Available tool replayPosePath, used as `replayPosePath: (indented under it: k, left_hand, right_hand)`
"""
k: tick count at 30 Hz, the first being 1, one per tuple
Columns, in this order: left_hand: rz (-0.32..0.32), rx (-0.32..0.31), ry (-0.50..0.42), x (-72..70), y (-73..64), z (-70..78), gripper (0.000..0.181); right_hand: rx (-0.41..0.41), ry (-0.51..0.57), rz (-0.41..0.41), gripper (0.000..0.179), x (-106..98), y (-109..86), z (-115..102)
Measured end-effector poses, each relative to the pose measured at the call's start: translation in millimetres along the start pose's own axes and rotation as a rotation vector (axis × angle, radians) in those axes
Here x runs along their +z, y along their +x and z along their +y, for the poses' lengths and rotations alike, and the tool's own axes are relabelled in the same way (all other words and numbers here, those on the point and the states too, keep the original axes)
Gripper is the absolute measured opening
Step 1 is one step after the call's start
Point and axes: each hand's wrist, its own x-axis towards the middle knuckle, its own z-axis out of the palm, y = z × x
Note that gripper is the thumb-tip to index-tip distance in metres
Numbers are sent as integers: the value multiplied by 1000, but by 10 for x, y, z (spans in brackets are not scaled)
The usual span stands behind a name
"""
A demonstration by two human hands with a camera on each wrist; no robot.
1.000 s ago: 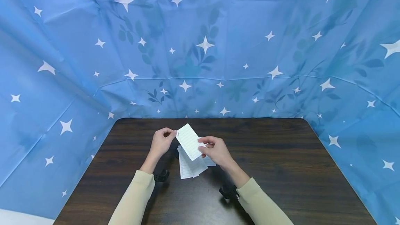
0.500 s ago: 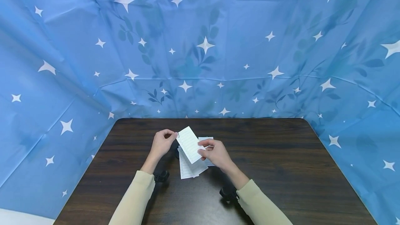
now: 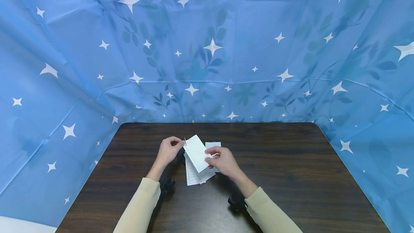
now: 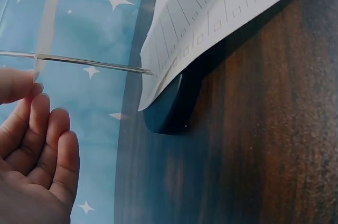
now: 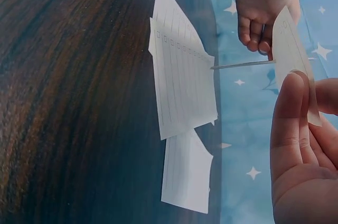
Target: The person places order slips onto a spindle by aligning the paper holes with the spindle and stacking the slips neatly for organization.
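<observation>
A lined paper slip [image 3: 195,152] is held between both hands above the table. My left hand [image 3: 167,150] pinches its left edge between thumb and index finger, the other fingers loosely curled. At the slip's right side, my right hand [image 3: 224,161] pinches it. A thin metal spike [image 4: 95,63] passes through the held slip, its tip showing past the paper. Lower on this bill spike, near its black base [image 4: 170,109], several printed slips [image 5: 185,89] are fanned out. One of them [image 5: 187,176] sticks out to the side under the right hand.
The dark wood-grain table [image 3: 284,168] spreads around the hands. Behind it hangs a blue cloth [image 3: 207,64] with white stars. A black wrist device [image 3: 167,184] is on the left wrist, and another [image 3: 237,202] on the right.
Both hands have lowered the held slip a little along the spike. More of the spike's tip now shows above the paper, and the slip at the right is more exposed.
</observation>
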Motion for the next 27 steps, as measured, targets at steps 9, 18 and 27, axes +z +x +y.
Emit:
replayPosePath:
  k: [9,18,27]
  left_hand:
    - [-12,5,18,24,-22,-55,16]
    - [-41,-23,42,43,-33,-99,15]
    - [-75,-38,64,55,-47,-140,15]
  right_hand:
    - [10,-16,-10,25,20,-9,61]
    - [14,-28,-19,26,33,-25,94]
    - [12,-44,-39,26,39,-16,138]
